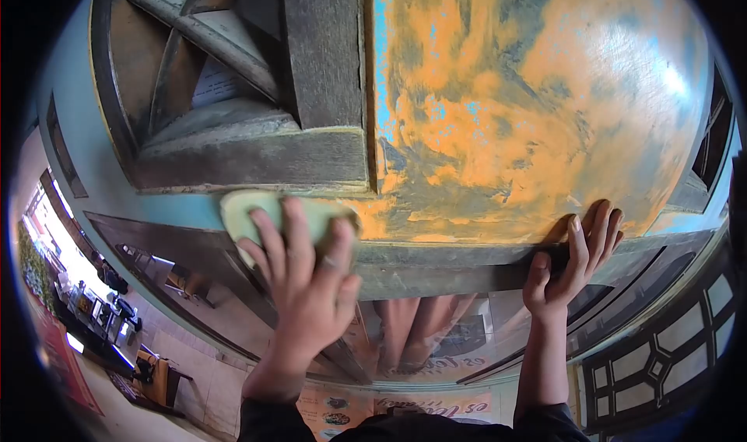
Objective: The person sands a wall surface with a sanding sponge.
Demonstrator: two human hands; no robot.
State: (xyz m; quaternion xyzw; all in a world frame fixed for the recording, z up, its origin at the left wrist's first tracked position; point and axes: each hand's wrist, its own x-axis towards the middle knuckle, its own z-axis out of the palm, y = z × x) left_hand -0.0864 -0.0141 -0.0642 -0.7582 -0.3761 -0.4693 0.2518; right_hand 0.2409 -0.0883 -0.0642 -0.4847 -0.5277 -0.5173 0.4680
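Observation:
My left hand [299,271] presses a flat, pale green sponge [241,212] against the wall strip just under a dark wooden frame [257,162]. Its fingers spread over the sponge, slightly blurred. To the right is a wall panel [482,131] with patchy orange paint, grey smears and bits of blue. My right hand [568,267] rests at the panel's lower edge, fingertips on the orange surface and thumb on the dark wooden beam [436,271] below. Nothing shows in that hand, its fingers stretched out.
Crossed wooden slats [202,37] fill the upper left opening. Under the beam are glass and a brownish curtain [420,325]. A dark lattice with pale panes [669,341] stands at lower right. Furniture [159,380] and a bright opening [66,232] lie to the left.

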